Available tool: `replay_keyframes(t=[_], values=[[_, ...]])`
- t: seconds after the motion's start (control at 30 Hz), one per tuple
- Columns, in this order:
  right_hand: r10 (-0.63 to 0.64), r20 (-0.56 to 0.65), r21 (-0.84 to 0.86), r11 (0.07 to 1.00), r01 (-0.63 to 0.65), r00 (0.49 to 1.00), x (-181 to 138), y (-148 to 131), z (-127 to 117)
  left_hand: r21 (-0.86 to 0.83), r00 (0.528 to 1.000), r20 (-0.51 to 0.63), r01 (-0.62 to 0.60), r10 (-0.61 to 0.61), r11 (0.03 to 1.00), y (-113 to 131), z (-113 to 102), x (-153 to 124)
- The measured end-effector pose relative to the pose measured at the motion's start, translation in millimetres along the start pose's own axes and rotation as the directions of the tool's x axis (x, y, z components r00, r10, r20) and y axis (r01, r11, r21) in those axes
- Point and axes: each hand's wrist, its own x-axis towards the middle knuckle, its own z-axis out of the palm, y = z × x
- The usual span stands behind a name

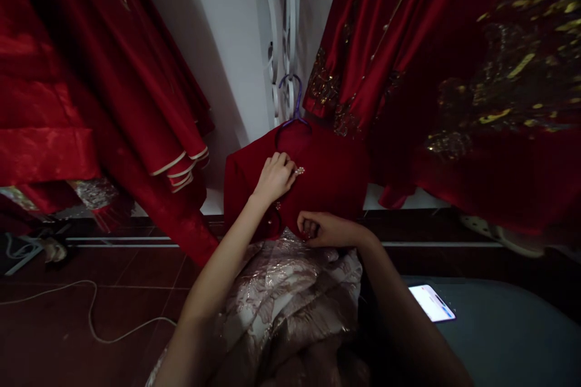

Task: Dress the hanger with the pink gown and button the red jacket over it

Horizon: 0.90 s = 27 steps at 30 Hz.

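A red jacket (336,160) hangs in front of me on a purple hanger (298,100), with a pearly ornament (299,170) on its front. My left hand (276,176) is closed on the jacket's front, its fingertips right beside that ornament. Lower down, my right hand (323,228) is curled at the bottom part of the jacket; what its fingers hold, if anything, is hidden. Shiny silver-pink fabric (290,290) spreads below both hands. A small round button-like ornament (278,205) shows under my left wrist.
Red garments (149,84) hang at the left, and red garments with gold sequins (512,66) at the right. Behind stands a white scrolled metal rack (290,6). A lit phone (431,303) lies on a grey surface (499,338). A white cable (93,314) crosses the tiled floor.
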Motion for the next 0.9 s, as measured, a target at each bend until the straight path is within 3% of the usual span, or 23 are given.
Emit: replay_keyframes(t=[0.33,0.43,0.5,0.6,0.63,0.7,0.77,0.83,0.9], values=[[0.061,-0.035,0.026,0.998,-0.060,0.998,1,-2,0,-0.126,0.999,-0.019,-0.050,0.048,0.991,-6,-1,1],[0.071,-0.169,0.078,0.995,-0.058,0.983,3,-10,0,-0.079,0.994,-0.014,-0.105,0.104,0.991,-8,-1,0],[0.033,-0.428,0.126,0.992,0.023,0.903,8,-19,-2,-0.056,0.992,-0.014,-0.129,0.129,0.990,-8,-2,-2],[-0.009,-0.747,0.186,0.957,0.222,0.665,26,-40,-12,-0.028,0.994,-0.037,-0.101,0.100,0.995,-6,-2,-6],[-0.004,-0.773,0.217,0.938,0.271,0.634,35,-47,-17,-0.007,0.997,-0.048,-0.056,0.056,0.998,-5,-2,-7],[0.055,-0.755,0.319,0.902,0.292,0.653,54,-58,-27,0.043,0.994,-0.074,0.090,-0.086,0.995,-5,-1,-10],[0.203,-0.759,0.381,0.909,0.170,0.619,71,-61,-37,0.074,0.959,-0.119,0.265,-0.255,0.961,-6,-1,-12],[0.309,-0.813,0.349,0.937,-0.011,0.494,82,-57,-45,0.069,0.907,-0.184,0.397,-0.380,0.915,-10,-2,-14],[0.303,-0.875,0.262,0.952,-0.157,0.379,84,-45,-51,0.037,0.856,-0.242,0.479,-0.457,0.877,-16,-4,-18]])
